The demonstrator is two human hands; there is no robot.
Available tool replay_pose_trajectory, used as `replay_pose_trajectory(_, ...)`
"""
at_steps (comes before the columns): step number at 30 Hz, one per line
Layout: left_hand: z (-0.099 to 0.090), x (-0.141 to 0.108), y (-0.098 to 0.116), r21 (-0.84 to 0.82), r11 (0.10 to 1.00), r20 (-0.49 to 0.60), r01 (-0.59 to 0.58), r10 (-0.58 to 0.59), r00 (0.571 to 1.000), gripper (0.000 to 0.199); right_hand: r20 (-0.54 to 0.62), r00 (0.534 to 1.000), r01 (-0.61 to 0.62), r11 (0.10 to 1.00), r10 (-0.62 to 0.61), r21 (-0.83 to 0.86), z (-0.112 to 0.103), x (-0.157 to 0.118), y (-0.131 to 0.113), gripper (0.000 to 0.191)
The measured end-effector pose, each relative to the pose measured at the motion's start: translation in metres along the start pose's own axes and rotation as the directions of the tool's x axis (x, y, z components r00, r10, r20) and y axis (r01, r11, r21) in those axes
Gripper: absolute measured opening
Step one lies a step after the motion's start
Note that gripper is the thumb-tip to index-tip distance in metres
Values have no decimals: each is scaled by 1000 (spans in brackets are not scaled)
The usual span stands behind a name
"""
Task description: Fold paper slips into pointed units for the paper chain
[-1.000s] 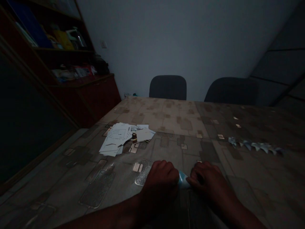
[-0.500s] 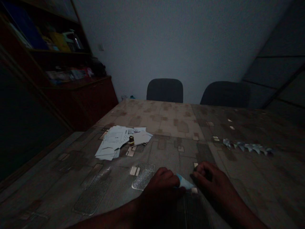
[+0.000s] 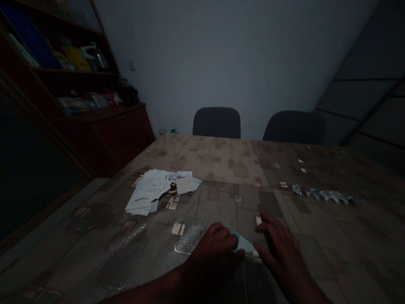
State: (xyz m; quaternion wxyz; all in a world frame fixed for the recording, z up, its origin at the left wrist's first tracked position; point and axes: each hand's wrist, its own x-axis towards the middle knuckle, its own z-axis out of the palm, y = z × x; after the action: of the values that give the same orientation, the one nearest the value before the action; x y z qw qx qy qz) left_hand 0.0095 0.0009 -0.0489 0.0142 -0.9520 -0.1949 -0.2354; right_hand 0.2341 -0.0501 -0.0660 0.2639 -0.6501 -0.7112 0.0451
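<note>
Between finger and thumb, my left hand [image 3: 218, 247] pinches a small folded piece of paper [image 3: 243, 243], pale with a bluish part, that narrows to a point on the right. My right hand [image 3: 280, 247] is just right of that point, its thumb and fingers spread apart. The right thumb tip is close to the paper's tip; whether it touches I cannot tell. A row of small folded paper pieces [image 3: 325, 195] lies farther off on the right. On the left is a loose pile of paper sheets and cards [image 3: 152, 190].
The patterned cloth on the table [image 3: 218, 158] stretches to two dark chairs [image 3: 217, 122] at the far edge. A reddish-brown cabinet [image 3: 123, 131] with shelves of various items stands at the left, against a pale wall [image 3: 221, 55]. The room is dim.
My right hand has opened, its fingers spreading from a curled pose beside the paper's tip. My left hand keeps its pinch on the paper. The view has shifted slightly.
</note>
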Motion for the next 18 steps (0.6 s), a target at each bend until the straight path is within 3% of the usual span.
replay_pose_trajectory(9,7,-3,0,30,999,11,-40,39,999,5,-20,999,-44,999,44,-16,11,-2,-7,28)
replay_pose_trajectory(18,0,-7,1,69,996,68,-63,59,996,4,72,997,0,998,5,-64,15,-3,-3,31)
